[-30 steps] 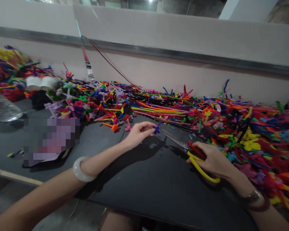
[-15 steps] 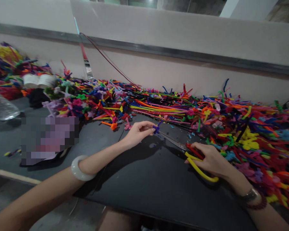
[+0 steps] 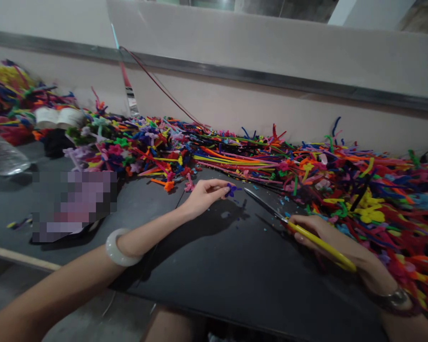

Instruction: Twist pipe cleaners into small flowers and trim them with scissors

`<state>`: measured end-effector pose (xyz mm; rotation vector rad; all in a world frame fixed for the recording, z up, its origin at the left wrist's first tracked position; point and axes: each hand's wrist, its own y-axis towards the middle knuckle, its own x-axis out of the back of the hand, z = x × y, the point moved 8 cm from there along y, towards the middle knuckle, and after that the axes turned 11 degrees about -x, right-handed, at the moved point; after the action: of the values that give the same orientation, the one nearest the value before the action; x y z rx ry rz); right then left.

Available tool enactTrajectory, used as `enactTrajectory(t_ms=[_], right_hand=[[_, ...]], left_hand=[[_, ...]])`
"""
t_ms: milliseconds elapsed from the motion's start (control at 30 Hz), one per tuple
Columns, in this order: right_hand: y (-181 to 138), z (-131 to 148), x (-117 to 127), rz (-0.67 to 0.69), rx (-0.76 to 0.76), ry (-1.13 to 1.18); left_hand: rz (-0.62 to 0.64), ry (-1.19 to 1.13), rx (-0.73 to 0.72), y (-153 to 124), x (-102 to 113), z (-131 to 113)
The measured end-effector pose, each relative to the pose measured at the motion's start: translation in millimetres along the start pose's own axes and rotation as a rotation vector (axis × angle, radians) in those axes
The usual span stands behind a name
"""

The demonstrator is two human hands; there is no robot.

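Observation:
Pinched between the thumb and fingers of my left hand (image 3: pixel 207 195) is a small purple pipe-cleaner flower (image 3: pixel 231 190), held above the dark table (image 3: pixel 214 266). A short purple stem points right from it. My right hand (image 3: pixel 323 237) is wrapped round the yellow handle of a pair of scissors (image 3: pixel 266 203). Their blades look closed, and the tips point up and left, a little to the right of the flower without touching it. The red handle is mostly hidden by the hand. Small coloured clippings (image 3: pixel 255 187) lie on the table under and behind the blades.
A long heap of coloured pipe cleaners (image 3: pixel 249 161) runs along the back and down the right side. At the left are a blurred-out flat object (image 3: pixel 85 199), white rolls (image 3: pixel 59 117) and a clear plastic container (image 3: pixel 3 154). A pale partition (image 3: pixel 271 104) stands behind.
My right hand has drawn the scissors back to the right, away from the flower, and their blades and handles have closed up. The flower has turned slightly in my left hand.

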<state>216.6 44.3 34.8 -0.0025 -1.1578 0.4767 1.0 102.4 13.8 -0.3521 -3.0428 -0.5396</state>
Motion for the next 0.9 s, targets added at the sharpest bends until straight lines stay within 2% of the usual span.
enactTrajectory(t_ms=[100, 167, 400, 600, 900], right_hand=[[-5.6, 2.1, -7.5, 0.156, -0.027, 0.094], [-9.1, 3.4, -10.8, 0.204, -0.049, 0.156], [-12.9, 4.9, -9.6, 0.142, -0.043, 0.178], [-9.3, 12.5, -15.0, 0.233, -0.053, 0.159], [-9.0, 12.2, -16.8, 0.256, -0.095, 0.171]], left_hand=[[0.003, 0.005, 0.003, -0.4, -0.2, 1.6], [0.024, -0.015, 0.002, -0.9, -2.5, 1.8], [0.051, -0.068, 0.027, -2.9, -8.0, 2.5], [0.050, -0.094, 0.071, -4.0, -10.6, 3.3], [0.063, -0.059, 0.102, -5.6, -12.5, 1.2]])
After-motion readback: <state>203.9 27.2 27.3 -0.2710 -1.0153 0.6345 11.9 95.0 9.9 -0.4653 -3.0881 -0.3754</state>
